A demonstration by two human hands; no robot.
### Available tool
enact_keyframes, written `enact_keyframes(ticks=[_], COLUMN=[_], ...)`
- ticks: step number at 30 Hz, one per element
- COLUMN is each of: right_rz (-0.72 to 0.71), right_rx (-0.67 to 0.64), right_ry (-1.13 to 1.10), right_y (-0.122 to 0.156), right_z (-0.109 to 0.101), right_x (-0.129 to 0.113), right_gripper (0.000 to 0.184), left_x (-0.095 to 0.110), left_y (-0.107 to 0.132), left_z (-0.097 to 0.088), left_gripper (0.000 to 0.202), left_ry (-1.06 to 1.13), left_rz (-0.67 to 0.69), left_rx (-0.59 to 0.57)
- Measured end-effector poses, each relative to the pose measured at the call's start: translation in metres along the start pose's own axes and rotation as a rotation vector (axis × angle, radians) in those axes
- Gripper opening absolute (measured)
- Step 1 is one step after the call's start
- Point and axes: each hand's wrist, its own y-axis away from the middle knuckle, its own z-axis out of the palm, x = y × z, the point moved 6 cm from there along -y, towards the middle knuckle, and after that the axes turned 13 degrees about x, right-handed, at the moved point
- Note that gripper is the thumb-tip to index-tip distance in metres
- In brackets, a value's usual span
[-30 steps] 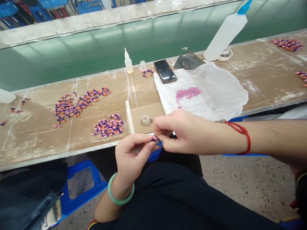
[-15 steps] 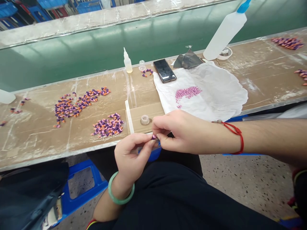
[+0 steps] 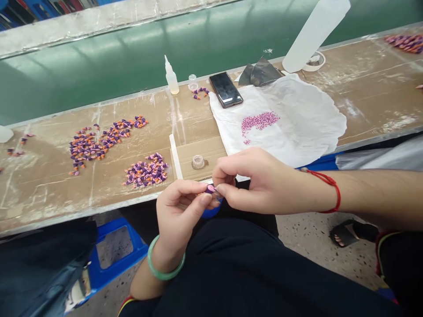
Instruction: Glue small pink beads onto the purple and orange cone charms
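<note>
A: What does your left hand (image 3: 180, 211) have?

B: Your left thumb and forefinger are clamped on a small purple piece (image 3: 210, 189), its pink face turned toward your right hand (image 3: 254, 182)

A: And your right fingers?

B: The thumb and forefinger are pinched together right by that pink face. Whether anything tiny sits between them, you cannot tell from here

A: So where is the piece?

B: Above your lap, by the near edge of your table (image 3: 158, 114), just below the cardboard (image 3: 214, 149) as you look down. A clear pot (image 3: 198, 162) stands on that cardboard, with a white strip (image 3: 175, 156) along its left side

A: What lies to your left?

B: Two piles: the near pile (image 3: 147, 171), mostly purple and pink, and the far pile (image 3: 86, 147), with more orange showing

A: And to your right, past your hand?

B: Your white sheet (image 3: 307, 110), with pink bits (image 3: 259, 122) scattered on it and your phone (image 3: 226, 90) at its far left corner. A dropper bottle (image 3: 172, 79) stands upright left of the phone
</note>
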Motion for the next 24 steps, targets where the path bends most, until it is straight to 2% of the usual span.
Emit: enact_keyframes(ticks=[4, 10, 16, 24], right_rz=[-0.025, -0.006, -0.028, -0.080], right_rx=[0.017, -0.034, -0.073, -0.044], right_ry=[0.039, 0.157, 0.279, 0.266], right_y=[-0.003, -0.005, -0.008, -0.012], right_z=[-0.002, -0.002, 0.001, 0.005], right_x=[-0.001, -0.002, 0.001, 0.008], right_gripper=[0.014, 0.017, 0.019, 0.023], left_x=[-0.001, 0.000, -0.002, -0.006], left_y=[-0.001, -0.003, -0.004, -0.009], left_z=[-0.001, -0.003, -0.003, -0.007], left_gripper=[0.010, 0.007, 0.016, 0.013], left_ry=[-0.018, -0.078, -0.061, -0.060], left_rz=[0.015, 0.041, 0.040, -0.023], left_rx=[0.000, 0.009, -0.017, -0.010])
